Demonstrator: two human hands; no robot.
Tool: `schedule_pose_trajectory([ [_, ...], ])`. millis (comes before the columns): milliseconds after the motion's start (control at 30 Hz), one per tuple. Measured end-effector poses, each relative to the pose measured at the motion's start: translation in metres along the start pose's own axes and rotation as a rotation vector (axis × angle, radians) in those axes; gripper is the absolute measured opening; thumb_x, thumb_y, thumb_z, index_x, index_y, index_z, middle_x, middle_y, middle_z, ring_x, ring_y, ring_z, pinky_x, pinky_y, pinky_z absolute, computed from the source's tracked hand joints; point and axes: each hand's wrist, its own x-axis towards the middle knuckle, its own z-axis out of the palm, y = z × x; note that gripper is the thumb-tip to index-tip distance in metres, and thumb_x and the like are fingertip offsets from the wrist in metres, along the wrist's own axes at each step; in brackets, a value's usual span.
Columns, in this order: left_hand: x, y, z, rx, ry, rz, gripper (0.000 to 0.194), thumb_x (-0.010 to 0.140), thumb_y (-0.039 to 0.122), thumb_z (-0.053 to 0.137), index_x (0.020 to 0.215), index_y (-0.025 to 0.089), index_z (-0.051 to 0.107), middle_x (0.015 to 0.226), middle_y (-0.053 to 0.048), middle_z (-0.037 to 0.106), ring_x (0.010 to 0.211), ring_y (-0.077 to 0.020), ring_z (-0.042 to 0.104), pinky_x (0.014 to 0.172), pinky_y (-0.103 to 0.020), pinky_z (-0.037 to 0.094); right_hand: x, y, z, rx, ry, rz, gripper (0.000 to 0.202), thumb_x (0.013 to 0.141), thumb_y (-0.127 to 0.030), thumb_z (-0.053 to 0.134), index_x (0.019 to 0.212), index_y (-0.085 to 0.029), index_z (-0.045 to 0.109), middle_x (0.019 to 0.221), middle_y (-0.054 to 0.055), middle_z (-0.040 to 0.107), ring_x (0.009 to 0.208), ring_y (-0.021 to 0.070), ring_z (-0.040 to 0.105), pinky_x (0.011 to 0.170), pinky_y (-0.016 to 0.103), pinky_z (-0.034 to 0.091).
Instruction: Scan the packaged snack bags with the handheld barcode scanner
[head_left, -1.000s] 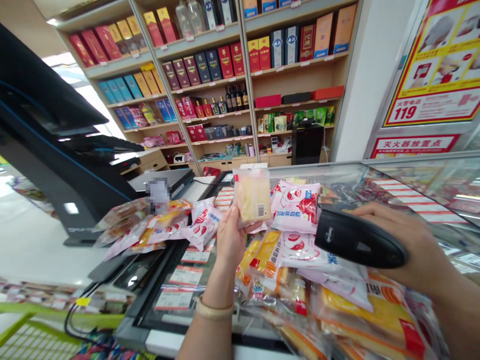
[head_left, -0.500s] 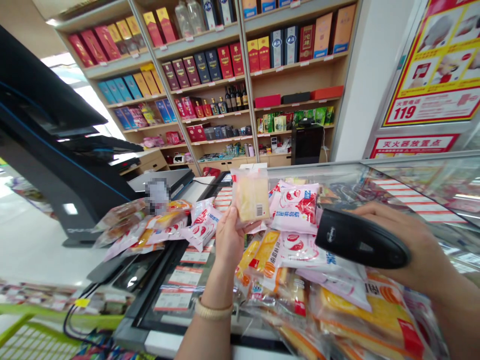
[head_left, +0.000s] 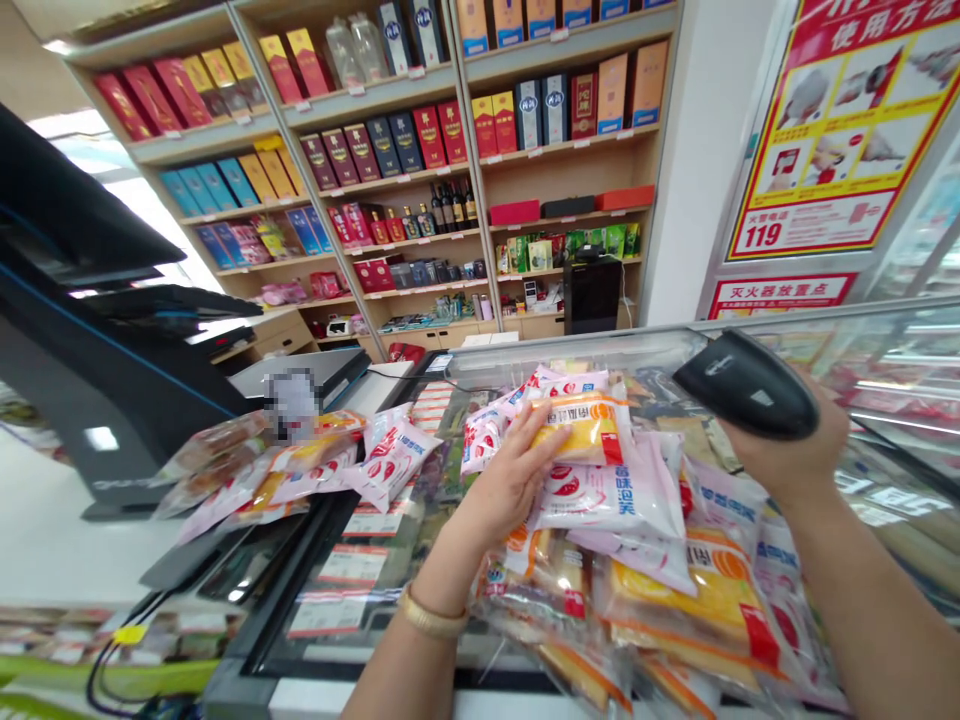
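Observation:
My left hand [head_left: 517,470], wearing a gold bracelet, grips the left end of an orange-and-white packet of bread [head_left: 589,428]. Its fingers lie over the top of the packet; the thumb is hidden. Under that packet are pink-and-white bread packets [head_left: 600,490], part of a heap on the glass counter. In my right hand [head_left: 799,450] is a black handheld barcode scanner [head_left: 750,385], raised above the right side of the heap. More yellow bread packets [head_left: 690,590] lie nearer to me.
Another group of bread packets [head_left: 300,465] lies at the left, beside a dark checkout terminal [head_left: 112,380]. Price labels [head_left: 341,565] show under the counter glass. Shelves [head_left: 390,190] of boxes and bottles stand behind. A fire-safety poster [head_left: 832,150] hangs at the right.
My left hand has turned over and come down onto the heap with the bread packet, whose printed front now shows. The scanner has moved up and to the right.

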Motion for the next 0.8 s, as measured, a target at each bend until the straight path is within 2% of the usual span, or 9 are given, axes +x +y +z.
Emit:
schedule_pose_trajectory([
  [100, -0.002, 0.003, -0.002, 0.021, -0.012, 0.0, 0.064, 0.103, 0.052, 0.058, 0.163, 0.031, 0.048, 0.179, -0.009, 0.025, 0.167, -0.0339, 0.013, 0.134, -0.059, 0.015, -0.002, 0.003, 0.002, 0.017, -0.025, 0.005, 0.03, 0.075, -0.044, 0.078, 0.092, -0.021, 0.069, 0.08, 0.002, 0.069, 0.07, 0.0221, 0.067, 0.065, 0.034, 0.054],
  [200, -0.005, 0.008, -0.007, -0.01, 0.071, -0.049, 0.073, 0.101, 0.057, 0.061, 0.166, 0.03, 0.042, 0.179, -0.01, 0.026, 0.167, -0.0323, 0.015, 0.135, -0.055, 0.014, -0.006, 0.01, 0.002, -0.004, -0.048, 0.052, 0.029, 0.07, -0.042, 0.081, 0.085, -0.022, 0.066, 0.075, 0.002, 0.065, 0.066, 0.0211, 0.063, 0.062, 0.034, 0.05],
  [300, -0.011, 0.005, -0.018, -0.004, 0.241, -0.104, 0.064, 0.102, 0.048, 0.058, 0.162, 0.029, 0.048, 0.175, -0.011, 0.037, 0.164, -0.0297, 0.029, 0.135, -0.051, 0.019, -0.01, 0.017, 0.004, -0.01, -0.062, 0.11, 0.032, 0.065, -0.043, 0.083, 0.082, -0.024, 0.063, 0.075, 0.002, 0.063, 0.069, 0.0232, 0.064, 0.064, 0.036, 0.05],
  [367, -0.018, -0.004, -0.033, 0.112, 0.348, -0.177, 0.061, 0.101, 0.037, 0.059, 0.16, 0.026, 0.05, 0.17, -0.013, 0.046, 0.161, -0.0297, 0.036, 0.133, -0.05, 0.024, -0.012, 0.02, 0.006, -0.011, -0.071, 0.131, 0.034, 0.064, -0.045, 0.082, 0.083, -0.025, 0.063, 0.076, 0.003, 0.064, 0.071, 0.0251, 0.065, 0.065, 0.037, 0.05],
  [467, -0.035, -0.024, -0.06, 0.438, 0.417, -0.478, 0.066, 0.092, 0.023, 0.065, 0.157, 0.019, 0.053, 0.162, -0.021, 0.052, 0.155, -0.0353, 0.044, 0.13, -0.054, 0.03, -0.015, 0.019, 0.007, -0.034, -0.091, 0.131, 0.035, 0.065, -0.049, 0.082, 0.083, -0.026, 0.063, 0.076, 0.004, 0.063, 0.069, 0.025, 0.064, 0.062, 0.037, 0.048],
  [567, -0.055, -0.043, -0.081, 0.761, 0.337, -0.88, 0.078, 0.085, 0.023, 0.072, 0.159, 0.016, 0.048, 0.164, -0.029, 0.046, 0.156, -0.0452, 0.039, 0.127, -0.064, 0.028, -0.016, 0.016, 0.008, -0.038, -0.101, 0.097, 0.034, 0.069, -0.051, 0.079, 0.084, -0.025, 0.063, 0.074, 0.002, 0.062, 0.064, 0.0225, 0.061, 0.059, 0.035, 0.046],
  [633, -0.065, -0.051, -0.087, 0.884, 0.237, -1.041, 0.083, 0.087, 0.029, 0.073, 0.163, 0.016, 0.043, 0.167, -0.031, 0.04, 0.159, -0.0473, 0.032, 0.125, -0.069, 0.025, -0.017, 0.014, 0.009, -0.01, -0.102, 0.043, 0.032, 0.071, -0.049, 0.076, 0.086, -0.025, 0.063, 0.073, 0.002, 0.062, 0.061, 0.0211, 0.06, 0.057, 0.034, 0.045],
  [700, -0.07, -0.055, -0.088, 0.943, 0.169, -1.116, 0.083, 0.09, 0.035, 0.07, 0.164, 0.015, 0.039, 0.168, -0.031, 0.038, 0.161, -0.0454, 0.03, 0.125, -0.068, 0.025, -0.017, 0.012, 0.01, 0.011, -0.103, -0.018, 0.032, 0.071, -0.049, 0.074, 0.089, -0.024, 0.063, 0.075, 0.002, 0.064, 0.062, 0.0212, 0.061, 0.057, 0.034, 0.046],
  [800, -0.071, -0.056, -0.085, 0.996, 0.151, -1.139, 0.079, 0.093, 0.038, 0.065, 0.164, 0.014, 0.04, 0.162, -0.031, 0.047, 0.156, -0.0432, 0.039, 0.124, -0.064, 0.028, -0.017, 0.012, 0.01, 0.004, -0.115, -0.042, 0.034, 0.072, -0.051, 0.072, 0.091, -0.025, 0.062, 0.077, 0.002, 0.066, 0.064, 0.0227, 0.065, 0.057, 0.034, 0.048],
])
